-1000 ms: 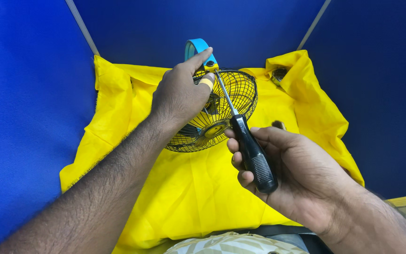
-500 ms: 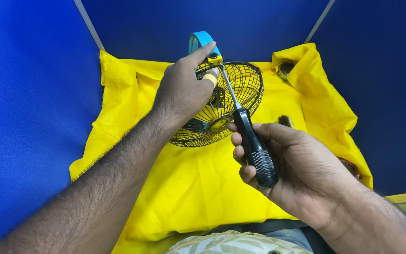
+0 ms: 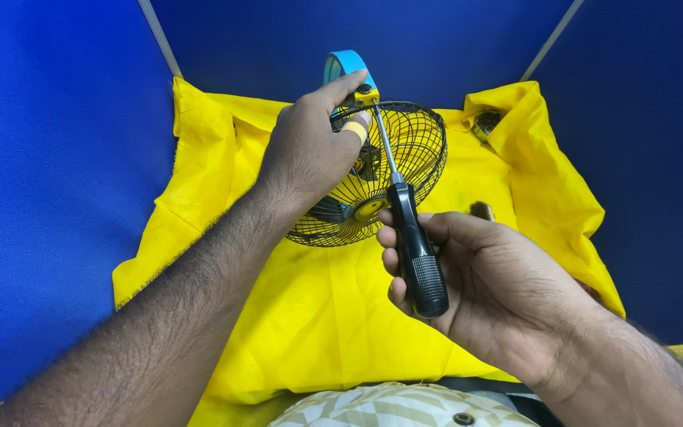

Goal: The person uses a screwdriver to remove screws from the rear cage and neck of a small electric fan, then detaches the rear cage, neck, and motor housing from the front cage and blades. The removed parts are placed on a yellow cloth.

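The left hand [image 3: 310,150] grips the top rim of a small black wire fan guard [image 3: 389,170] in the upper middle of the frame, its fingers [image 3: 349,83] closed around the rim beside a small yellow clip [image 3: 367,96]; one finger wears a tan bandage. The right hand [image 3: 476,277], in the lower right, is clenched around the black handle of a screwdriver [image 3: 413,245], and the metal shaft goes up across the guard to the clip, where the tip seems to sit on a screw.

In my judgement the tip can slip off the screw if the shaft is tilted or pushed too lightly, and then it could strike the left fingers, which are just beside the clip. The guard can also turn in the hand, because only the fingers hold it.

Under all of this lies a yellow cloth [image 3: 318,316] on the counter. A blue strap-like piece [image 3: 345,65] stands behind the guard. A small metal part [image 3: 485,122] rests in a fold at the upper right, and a dark small piece [image 3: 480,210] lies near the right hand. Blue walls [image 3: 49,158] close the place on all sides, so there is little room
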